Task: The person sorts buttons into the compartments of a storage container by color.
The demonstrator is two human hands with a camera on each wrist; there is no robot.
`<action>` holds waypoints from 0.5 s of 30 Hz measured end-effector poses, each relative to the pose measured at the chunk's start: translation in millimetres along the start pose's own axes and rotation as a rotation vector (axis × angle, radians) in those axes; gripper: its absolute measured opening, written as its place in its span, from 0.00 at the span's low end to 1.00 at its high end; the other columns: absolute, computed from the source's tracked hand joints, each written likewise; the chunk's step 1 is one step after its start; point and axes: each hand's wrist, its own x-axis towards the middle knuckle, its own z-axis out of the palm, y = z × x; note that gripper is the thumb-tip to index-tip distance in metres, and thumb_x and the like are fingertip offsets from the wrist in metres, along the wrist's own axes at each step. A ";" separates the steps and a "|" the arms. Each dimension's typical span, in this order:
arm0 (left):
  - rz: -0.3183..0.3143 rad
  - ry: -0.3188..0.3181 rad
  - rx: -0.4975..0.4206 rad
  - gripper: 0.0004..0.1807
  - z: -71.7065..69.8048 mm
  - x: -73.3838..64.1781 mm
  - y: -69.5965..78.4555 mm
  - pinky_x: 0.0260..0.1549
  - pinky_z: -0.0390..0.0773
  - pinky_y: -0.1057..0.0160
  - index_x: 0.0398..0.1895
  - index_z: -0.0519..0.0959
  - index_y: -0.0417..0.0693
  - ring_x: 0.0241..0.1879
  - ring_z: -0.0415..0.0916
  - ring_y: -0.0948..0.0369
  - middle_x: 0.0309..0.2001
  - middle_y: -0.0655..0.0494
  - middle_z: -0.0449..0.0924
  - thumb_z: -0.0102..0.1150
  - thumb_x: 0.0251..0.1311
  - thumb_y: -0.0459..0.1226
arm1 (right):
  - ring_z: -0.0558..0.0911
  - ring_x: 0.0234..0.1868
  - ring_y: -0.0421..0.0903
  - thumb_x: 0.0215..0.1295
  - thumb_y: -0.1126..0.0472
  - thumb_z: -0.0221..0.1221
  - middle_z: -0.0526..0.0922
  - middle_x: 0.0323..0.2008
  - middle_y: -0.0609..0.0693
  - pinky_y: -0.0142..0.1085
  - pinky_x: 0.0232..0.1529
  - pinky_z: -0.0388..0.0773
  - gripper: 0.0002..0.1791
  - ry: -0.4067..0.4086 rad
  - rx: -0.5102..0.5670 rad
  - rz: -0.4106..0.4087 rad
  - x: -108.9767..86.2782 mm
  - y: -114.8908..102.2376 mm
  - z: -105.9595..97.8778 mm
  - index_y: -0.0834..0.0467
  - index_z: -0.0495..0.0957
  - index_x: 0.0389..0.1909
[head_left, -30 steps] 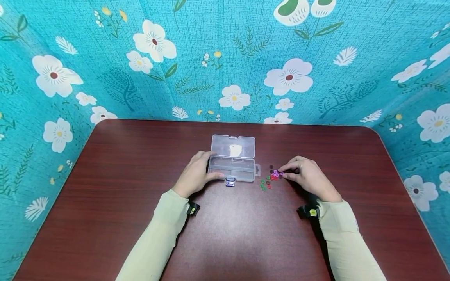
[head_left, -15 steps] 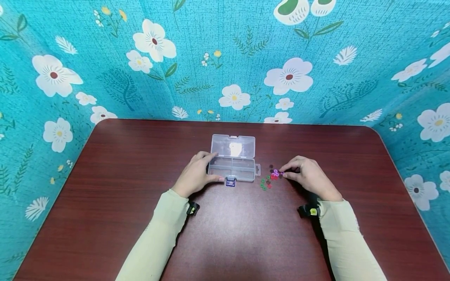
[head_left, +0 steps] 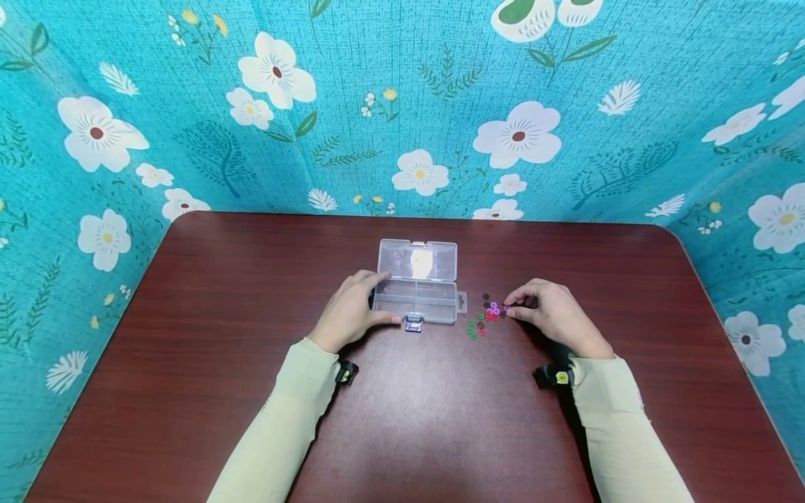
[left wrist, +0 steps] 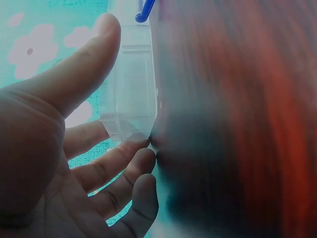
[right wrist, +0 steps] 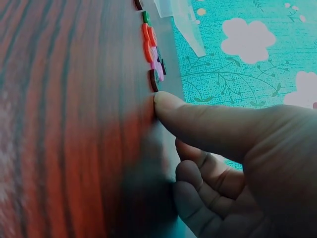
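A clear plastic compartment box (head_left: 434,312) stands on the table with its lid (head_left: 402,260) tipped back. My left hand (head_left: 349,307) holds the box's left end, thumb along the front and fingers behind. In the left wrist view, the thumb and fingers straddle the box wall (left wrist: 133,84). To the right of the box lie several small round buttons (head_left: 493,311) in purple, red, green and dark brown. My right hand (head_left: 553,314) pinches a purple button (head_left: 506,309) between thumb and forefinger, low at the pile's right edge. In the right wrist view, the thumb hides that button.
A blue-purple latch (head_left: 413,324) hangs at the box's front, and a hang tab (head_left: 462,302) juts from its right end. The dark red wooden table (head_left: 415,419) ends at a flowered turquoise cloth (head_left: 352,140) behind.
The right thumb and forefinger have drawn slightly closer on the purple button, which has shifted a little. The left hand keeps its place on the box.
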 end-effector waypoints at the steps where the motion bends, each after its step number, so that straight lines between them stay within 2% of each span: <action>1: 0.000 0.001 0.002 0.47 0.0 0.2 0.0 0.62 0.69 0.48 0.72 0.70 0.47 0.64 0.68 0.48 0.65 0.47 0.72 0.78 0.49 0.52 | 0.77 0.35 0.45 0.62 0.63 0.70 0.82 0.35 0.48 0.39 0.36 0.75 0.02 -0.001 -0.001 0.005 0.0 -0.2 -0.2 0.54 0.88 0.35; 15: 0.000 0.006 0.006 0.47 0.1 0.1 0.2 0.61 0.70 0.49 0.72 0.71 0.48 0.63 0.69 0.48 0.64 0.47 0.73 0.78 0.47 0.53 | 0.75 0.33 0.46 0.63 0.62 0.69 0.80 0.31 0.49 0.40 0.36 0.73 0.04 -0.030 0.009 0.068 0.7 -2.5 -1.6 0.55 0.85 0.30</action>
